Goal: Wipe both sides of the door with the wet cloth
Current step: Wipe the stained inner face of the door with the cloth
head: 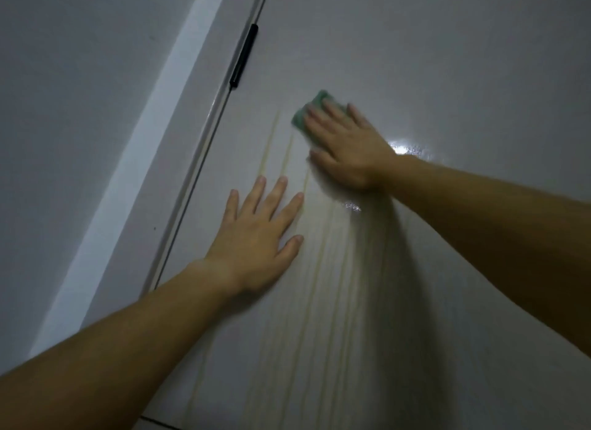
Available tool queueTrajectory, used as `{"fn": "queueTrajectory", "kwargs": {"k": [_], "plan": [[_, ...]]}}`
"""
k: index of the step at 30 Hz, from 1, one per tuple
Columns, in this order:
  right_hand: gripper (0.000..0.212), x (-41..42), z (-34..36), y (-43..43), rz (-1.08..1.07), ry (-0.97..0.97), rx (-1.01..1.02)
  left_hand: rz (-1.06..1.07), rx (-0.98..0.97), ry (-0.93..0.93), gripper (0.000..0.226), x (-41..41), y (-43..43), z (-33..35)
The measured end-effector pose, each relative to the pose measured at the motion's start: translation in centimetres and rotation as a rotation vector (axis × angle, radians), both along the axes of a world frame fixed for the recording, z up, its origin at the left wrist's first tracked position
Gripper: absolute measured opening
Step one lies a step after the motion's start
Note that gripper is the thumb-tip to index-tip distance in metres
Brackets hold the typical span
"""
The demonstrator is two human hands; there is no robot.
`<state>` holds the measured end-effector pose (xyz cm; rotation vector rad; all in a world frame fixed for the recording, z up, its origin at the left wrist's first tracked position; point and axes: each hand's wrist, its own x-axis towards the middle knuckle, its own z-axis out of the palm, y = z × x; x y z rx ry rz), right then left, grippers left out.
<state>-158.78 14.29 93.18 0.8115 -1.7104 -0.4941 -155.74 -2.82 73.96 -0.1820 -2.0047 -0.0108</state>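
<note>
So the door (pixel 415 61) fills most of the frame, a pale grey glossy panel that sits tilted in the view. The green cloth (pixel 311 108) is a bit above the middle of the frame, flat against the door, with only its upper-left part peeking out from under the fingers. The right hand (pixel 348 148) comes in from the right edge and lies on top of the cloth. Its fingers look pretty much straight and a little spread, pressing it to the panel rather than wrapped round it, though that hand is blurry so I can't tell the finer details.

The left hand (pixel 256 234) reaches up from the lower left and is planted flat on the door just below and left of the other one, fingers wide apart, holding nothing.

Thin yellowish streaks (pixel 313 269) run down the door from around the hands toward the bottom of the frame. There's a bright glare spot (pixel 404 148) just right of the right wrist. In the upper left of the door edge there's a black hinge (pixel 244 55), then the door frame (pixel 153 160), and a plain grey wall (pixel 64 109) along the left side
</note>
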Motion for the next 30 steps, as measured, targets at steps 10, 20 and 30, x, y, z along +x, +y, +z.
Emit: {"fn": "queueTrajectory", "kwargs": {"k": [10,20,30], "plan": [[0.070,0.3,0.6,-3.8,0.001,-0.021,0.117,-0.106,0.001,0.026,0.074,0.6,-3.0,-1.2],[0.072,0.5,-3.4,-8.0,0.032,-0.068,0.140,-0.104,0.099,0.009,0.077,0.7,-8.4,-5.0],[0.073,0.8,-5.5,-11.8,0.040,-0.041,0.125,-0.229,0.203,0.056,0.075,0.2,-8.0,-6.2]]}}
